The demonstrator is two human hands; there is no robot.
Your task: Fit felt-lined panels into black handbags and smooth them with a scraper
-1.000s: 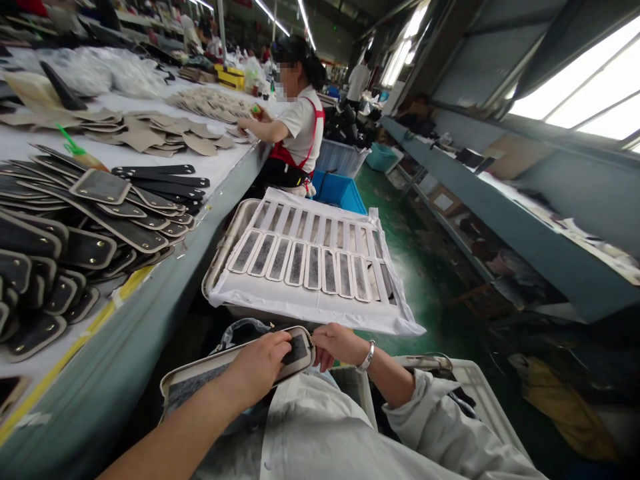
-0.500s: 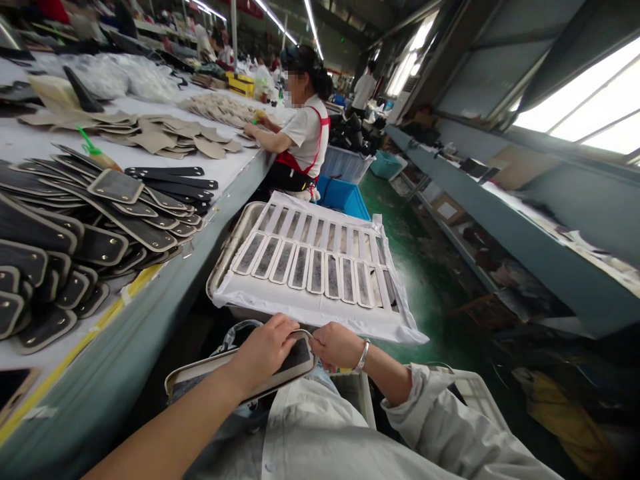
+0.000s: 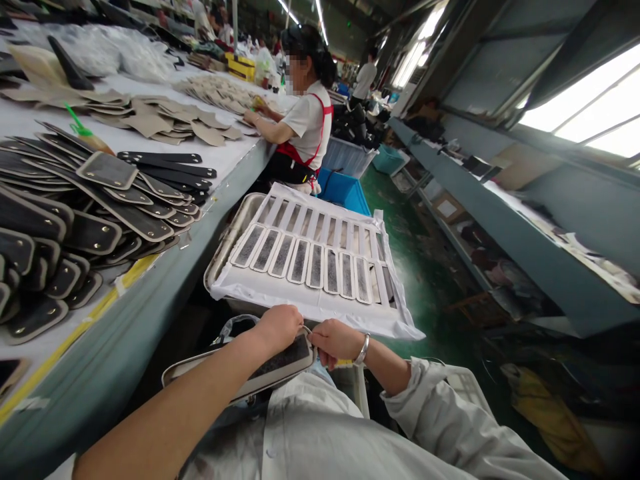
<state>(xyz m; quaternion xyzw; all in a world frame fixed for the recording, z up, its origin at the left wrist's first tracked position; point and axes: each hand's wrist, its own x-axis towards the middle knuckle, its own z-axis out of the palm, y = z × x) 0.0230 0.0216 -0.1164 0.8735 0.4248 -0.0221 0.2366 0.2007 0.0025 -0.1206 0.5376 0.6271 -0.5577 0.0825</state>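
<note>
In my lap lies a long dark panel [image 3: 284, 360] with rounded corners and a pale rim, tilted up to the right. My left hand [image 3: 281, 327] is closed at the far edge near its right end, its fingertips partly hidden. Closed too, my right hand [image 3: 336, 339] pinches the pale rim at the panel's right corner. The two hands are close together. My left forearm covers part of the panel. Just beyond, a row of smaller dark panels with pale borders [image 3: 299, 260] rests on a white cloth-covered rack [image 3: 320, 310].
On the left, a table [image 3: 150, 287] carries piles of dark straps [image 3: 100, 230], beige pieces [image 3: 165, 120] and a green-tipped bottle [image 3: 85, 133]. A co-worker [image 3: 310, 113] sits beside it, near a blue bin [image 3: 345, 193]. A long shelf [image 3: 530, 260] runs along the right.
My left hand has shifted slightly up and right along the panel's edge, its fingers curled more. My right hand stays at the corner. The view has tilted a little.
</note>
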